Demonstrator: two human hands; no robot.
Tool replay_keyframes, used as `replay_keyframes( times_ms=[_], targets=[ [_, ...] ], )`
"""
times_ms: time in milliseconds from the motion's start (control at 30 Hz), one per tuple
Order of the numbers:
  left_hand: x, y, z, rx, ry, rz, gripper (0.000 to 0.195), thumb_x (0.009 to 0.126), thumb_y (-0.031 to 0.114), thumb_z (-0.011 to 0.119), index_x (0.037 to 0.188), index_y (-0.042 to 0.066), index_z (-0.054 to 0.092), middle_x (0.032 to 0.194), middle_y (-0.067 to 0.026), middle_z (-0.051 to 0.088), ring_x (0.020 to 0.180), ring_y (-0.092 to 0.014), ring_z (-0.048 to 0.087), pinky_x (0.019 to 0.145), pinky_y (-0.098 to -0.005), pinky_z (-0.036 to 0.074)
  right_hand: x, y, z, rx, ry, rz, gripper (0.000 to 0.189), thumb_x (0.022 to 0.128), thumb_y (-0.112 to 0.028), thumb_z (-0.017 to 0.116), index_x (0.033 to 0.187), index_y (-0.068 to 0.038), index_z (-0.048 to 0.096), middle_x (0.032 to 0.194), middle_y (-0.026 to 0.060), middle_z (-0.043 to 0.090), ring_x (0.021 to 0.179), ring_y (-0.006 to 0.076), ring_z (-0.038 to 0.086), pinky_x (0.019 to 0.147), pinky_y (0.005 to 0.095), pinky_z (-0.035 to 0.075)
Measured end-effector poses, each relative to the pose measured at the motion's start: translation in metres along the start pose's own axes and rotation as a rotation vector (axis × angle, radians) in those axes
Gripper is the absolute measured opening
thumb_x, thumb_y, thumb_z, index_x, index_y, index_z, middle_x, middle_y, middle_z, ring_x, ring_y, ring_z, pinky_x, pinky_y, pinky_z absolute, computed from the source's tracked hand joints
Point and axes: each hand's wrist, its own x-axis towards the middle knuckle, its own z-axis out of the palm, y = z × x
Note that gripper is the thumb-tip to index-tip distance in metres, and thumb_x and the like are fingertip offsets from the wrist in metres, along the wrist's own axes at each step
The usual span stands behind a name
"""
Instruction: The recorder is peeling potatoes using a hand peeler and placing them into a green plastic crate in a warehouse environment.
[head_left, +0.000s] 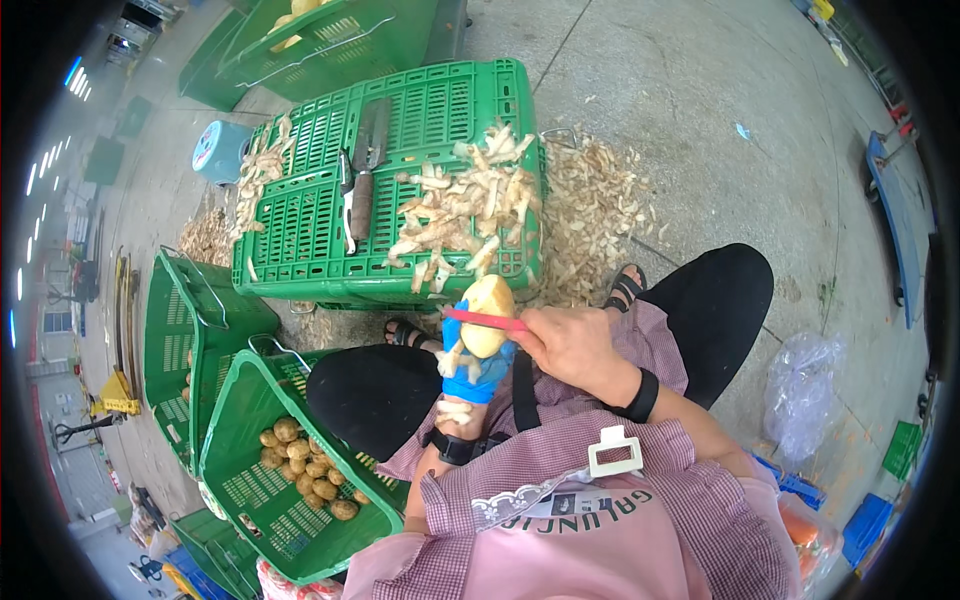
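Observation:
In my left hand (480, 375), which wears a blue glove, sits a mostly peeled potato (489, 296). Strips of peel cling to the glove and wrist. My right hand (566, 343), bare, grips a red-handled peeler (487, 319) that lies across the potato. Just beyond them stands an upturned green plastic crate (315, 259). A heap of potato peelings (469, 206) covers its near right part. A trowel-like tool with a brown handle (362, 206) and a knife with a black-and-white handle (348, 202) lie side by side on it.
Unpeeled potatoes (304, 469) lie in a green crate (232, 390) by my left knee. Another green crate (176, 300) adjoins it. Peelings (592, 195) litter the floor. A crate with peeled potatoes (330, 45) stands at the far side, near a blue stool (217, 154). A plastic bag (802, 397) lies right.

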Motion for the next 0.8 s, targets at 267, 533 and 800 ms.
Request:
replay_keyframes(
  times_ms=[267, 533, 800],
  targets=[
    [0.005, -0.011, 0.000, 0.571, 0.121, 0.313, 0.048, 0.077, 0.025, 0.056, 0.114, -0.001, 0.040, 0.103, -0.0164, 0.051, 0.089, -0.024, 0.052, 0.069, -0.0303, 0.047, 0.001, 0.009, 0.023, -0.014, 0.189, 0.140, 0.025, 0.074, -0.031, 0.057, 0.064, -0.010, 0.049, 0.052, 0.0046, 0.049, 0.043, 0.0227, 0.052, 0.038, 0.0332, 0.039],
    [-0.009, -0.006, 0.005, 0.596, 0.066, 0.279, 0.049, 0.077, 0.028, 0.055, 0.114, 0.000, 0.040, 0.102, -0.0161, 0.051, 0.087, -0.024, 0.052, 0.068, -0.0300, 0.047, 0.004, 0.026, -0.019, -0.185, 0.212, 0.587, 0.021, 0.076, -0.030, 0.055, 0.070, -0.011, 0.055, 0.057, 0.0080, 0.055, 0.045, 0.0254, 0.053, 0.039, 0.0348, 0.039],
    [-0.004, -0.016, 0.001, 0.885, 0.090, 0.387, 0.050, 0.076, 0.032, 0.054, 0.114, 0.001, 0.040, 0.101, -0.0158, 0.052, 0.086, -0.024, 0.053, 0.067, -0.0298, 0.047, 0.008, 0.002, -0.006, -0.115, 0.147, 0.144, 0.022, 0.076, -0.032, 0.055, 0.068, -0.012, 0.051, 0.051, 0.0054, 0.050, 0.040, 0.0219, 0.051, 0.036, 0.0323, 0.039]
  ],
)
